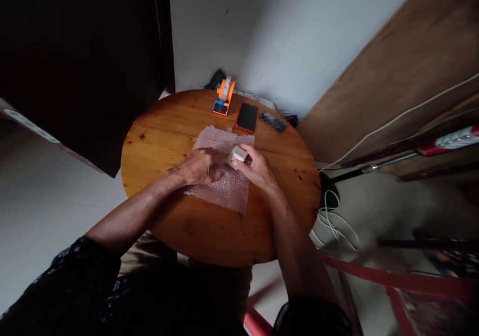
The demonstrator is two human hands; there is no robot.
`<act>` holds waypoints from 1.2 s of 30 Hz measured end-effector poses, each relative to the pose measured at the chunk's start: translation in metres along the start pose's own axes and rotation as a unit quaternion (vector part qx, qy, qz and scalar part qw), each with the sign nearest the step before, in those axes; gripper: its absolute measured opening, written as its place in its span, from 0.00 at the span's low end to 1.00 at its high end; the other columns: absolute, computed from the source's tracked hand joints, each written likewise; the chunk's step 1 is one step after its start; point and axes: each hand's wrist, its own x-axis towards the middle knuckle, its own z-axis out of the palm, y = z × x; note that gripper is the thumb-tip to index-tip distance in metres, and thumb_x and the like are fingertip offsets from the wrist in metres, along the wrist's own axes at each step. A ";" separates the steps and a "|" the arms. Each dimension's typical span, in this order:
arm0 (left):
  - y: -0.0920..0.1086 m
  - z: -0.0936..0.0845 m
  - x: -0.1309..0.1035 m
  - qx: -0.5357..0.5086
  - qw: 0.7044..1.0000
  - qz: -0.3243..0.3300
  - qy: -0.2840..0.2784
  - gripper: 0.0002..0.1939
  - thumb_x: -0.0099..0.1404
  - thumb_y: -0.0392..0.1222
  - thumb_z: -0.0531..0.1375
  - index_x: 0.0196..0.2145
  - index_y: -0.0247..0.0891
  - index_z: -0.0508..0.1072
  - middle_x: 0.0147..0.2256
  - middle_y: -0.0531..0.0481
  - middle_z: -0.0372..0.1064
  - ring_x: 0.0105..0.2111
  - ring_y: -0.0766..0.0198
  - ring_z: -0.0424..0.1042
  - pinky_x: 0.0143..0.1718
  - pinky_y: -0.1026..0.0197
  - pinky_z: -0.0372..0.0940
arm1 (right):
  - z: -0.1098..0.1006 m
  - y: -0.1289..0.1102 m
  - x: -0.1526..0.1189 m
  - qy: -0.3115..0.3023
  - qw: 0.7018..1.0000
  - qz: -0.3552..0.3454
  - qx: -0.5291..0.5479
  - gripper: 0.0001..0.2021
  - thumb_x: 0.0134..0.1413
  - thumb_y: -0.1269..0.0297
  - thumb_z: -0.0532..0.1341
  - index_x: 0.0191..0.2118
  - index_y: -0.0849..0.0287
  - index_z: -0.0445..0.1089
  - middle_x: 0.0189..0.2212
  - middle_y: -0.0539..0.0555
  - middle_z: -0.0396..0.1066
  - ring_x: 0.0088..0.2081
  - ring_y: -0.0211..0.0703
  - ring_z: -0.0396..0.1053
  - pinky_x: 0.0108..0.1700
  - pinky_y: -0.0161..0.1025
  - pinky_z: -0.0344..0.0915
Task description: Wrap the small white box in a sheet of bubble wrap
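Observation:
A sheet of clear bubble wrap [235, 196] lies spread on the round wooden table [157, 146]. Over its middle, my right hand [258, 169] is closed around a small white box [238, 155], with thumb and fingers on its sides. My left hand [204, 166] is just left of the box, low over the bubble wrap. Its fingers bend toward the box and are smeared and dark, so whether they grip the wrap cannot be made out.
Toward the table's back edge stands an orange and blue tape dispenser [224, 95]. A phone with a red edge [247, 117] lies beside it, and a blurred-out dark object [274, 120] is farther right. White cable [331, 221] coils on the floor at the right, near a red frame [374, 271].

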 end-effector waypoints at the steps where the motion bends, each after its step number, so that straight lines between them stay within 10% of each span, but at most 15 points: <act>1: -0.004 -0.003 0.000 0.027 0.999 -0.018 -0.009 0.12 0.62 0.42 0.63 0.43 0.37 0.79 0.40 0.42 0.74 0.44 0.53 0.73 0.50 0.50 0.68 | -0.002 -0.002 -0.001 -0.017 1.000 -0.009 -0.002 0.28 0.52 0.57 0.66 0.59 0.55 0.67 0.47 0.58 0.78 0.45 0.52 0.76 0.49 0.51 0.71; 11: -0.015 0.001 0.002 0.036 0.997 -0.052 -0.034 0.16 0.63 0.43 0.63 0.48 0.37 0.75 0.49 0.40 0.71 0.54 0.48 0.67 0.59 0.45 0.61 | 0.000 -0.011 -0.004 0.038 0.996 -0.067 0.051 0.23 0.50 0.57 0.66 0.53 0.56 0.70 0.45 0.57 0.78 0.43 0.51 0.75 0.48 0.48 0.72; 21: -0.019 -0.018 0.003 -0.080 0.986 -0.149 -0.011 0.15 0.59 0.29 0.53 0.43 0.33 0.72 0.38 0.46 0.74 0.37 0.61 0.70 0.39 0.59 0.64 | 0.004 -0.007 -0.005 -0.114 0.986 -0.085 0.083 0.36 0.46 0.62 0.68 0.63 0.54 0.62 0.58 0.59 0.70 0.56 0.55 0.71 0.58 0.54 0.67; 36: -0.018 -0.013 0.003 -0.115 0.982 -0.149 0.021 0.11 0.60 0.33 0.55 0.39 0.34 0.75 0.36 0.46 0.75 0.35 0.62 0.72 0.39 0.60 0.67 | 0.011 -0.016 -0.006 -0.083 0.993 -0.083 0.009 0.21 0.49 0.61 0.65 0.51 0.54 0.69 0.43 0.54 0.77 0.44 0.50 0.74 0.48 0.46 0.70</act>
